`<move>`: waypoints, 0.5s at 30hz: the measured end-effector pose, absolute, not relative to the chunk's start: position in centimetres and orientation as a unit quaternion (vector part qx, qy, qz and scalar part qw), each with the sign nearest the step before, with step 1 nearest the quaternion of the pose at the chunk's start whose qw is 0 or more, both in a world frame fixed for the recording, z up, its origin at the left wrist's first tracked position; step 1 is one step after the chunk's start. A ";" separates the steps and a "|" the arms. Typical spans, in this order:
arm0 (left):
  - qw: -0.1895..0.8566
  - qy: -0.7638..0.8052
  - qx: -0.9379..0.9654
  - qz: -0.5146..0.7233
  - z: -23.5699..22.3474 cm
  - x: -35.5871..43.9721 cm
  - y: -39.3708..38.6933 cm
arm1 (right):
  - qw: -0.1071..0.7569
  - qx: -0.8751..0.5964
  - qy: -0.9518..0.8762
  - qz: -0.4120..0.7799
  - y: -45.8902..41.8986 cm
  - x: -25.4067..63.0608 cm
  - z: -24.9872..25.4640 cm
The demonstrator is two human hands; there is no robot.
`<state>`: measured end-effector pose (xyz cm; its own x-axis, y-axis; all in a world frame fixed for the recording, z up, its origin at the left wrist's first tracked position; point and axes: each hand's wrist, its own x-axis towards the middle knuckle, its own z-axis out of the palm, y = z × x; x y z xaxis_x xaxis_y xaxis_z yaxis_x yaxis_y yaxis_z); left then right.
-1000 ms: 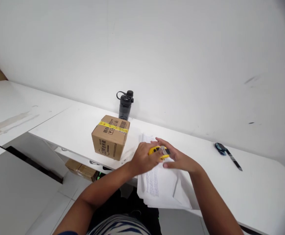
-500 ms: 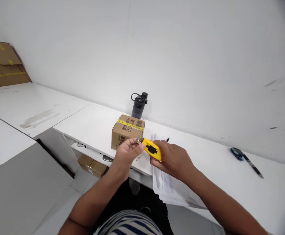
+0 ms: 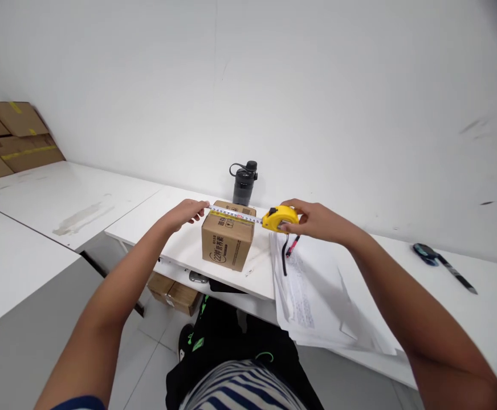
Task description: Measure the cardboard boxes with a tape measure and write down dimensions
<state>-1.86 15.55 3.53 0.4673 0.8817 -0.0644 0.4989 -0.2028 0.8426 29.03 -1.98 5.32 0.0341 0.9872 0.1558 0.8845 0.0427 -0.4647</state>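
Papers (image 3: 317, 296) spread over the white table (image 3: 180, 245) below the right hand (image 3: 306, 219), which grasps the yellow tape measure (image 3: 280, 218). Between the grips, the small cardboard box (image 3: 227, 245) sits under the extended blade (image 3: 233, 215), whose end the left hand (image 3: 186, 215) pinches. Behind the box stands the dark water bottle (image 3: 243, 187), and a pen (image 3: 293, 246) lies just below the right grip.

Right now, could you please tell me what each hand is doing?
Left hand: pinching the white metal tape's end.
Right hand: gripping the yellow plastic tape-measure case.
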 end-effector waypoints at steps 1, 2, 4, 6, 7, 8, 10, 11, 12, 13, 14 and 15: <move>0.412 0.473 0.749 0.213 3.2 -1.6 16.1 | 0.226 -0.684 -0.686 0.104 -1.5 29.5 5.2; 0.402 0.476 0.756 0.202 2.8 -1.4 16.6 | 0.220 -0.685 -0.689 0.092 -1.1 29.7 5.1; 0.400 0.466 0.770 0.172 2.4 -1.1 17.0 | 0.200 -0.684 -0.698 0.075 -0.7 29.6 4.7; 0.412 0.446 0.783 0.138 2.2 -1.0 17.1 | 0.189 -0.673 -0.711 0.075 -0.6 29.0 4.5; 0.414 0.436 0.789 0.124 2.1 -1.0 17.1 | 0.186 -0.668 -0.716 0.078 -0.6 28.6 4.4; 0.412 0.429 0.796 0.115 2.2 -1.0 17.1 | 0.185 -0.665 -0.719 0.080 -0.6 28.3 4.4; 0.404 0.415 0.808 0.105 2.2 -1.0 17.2 | 0.182 -0.666 -0.718 0.080 -0.5 27.8 4.3; 0.405 0.405 0.813 0.105 2.2 -1.0 17.2 | 0.181 -0.669 -0.716 0.081 -0.5 27.6 4.3; 0.407 0.394 0.817 0.107 2.2 -0.9 17.2 | 0.180 -0.673 -0.713 0.081 -0.4 27.6 4.4; 0.412 0.382 0.820 0.109 2.1 -0.9 17.3 | 0.179 -0.675 -0.711 0.081 -0.3 27.6 4.4; 0.415 0.371 0.823 0.109 2.1 -0.8 17.4 | 0.177 -0.676 -0.711 0.080 -0.2 27.7 4.4; 0.416 0.362 0.827 0.109 2.1 -0.8 17.5 | 0.174 -0.675 -0.713 0.074 -0.1 27.8 4.4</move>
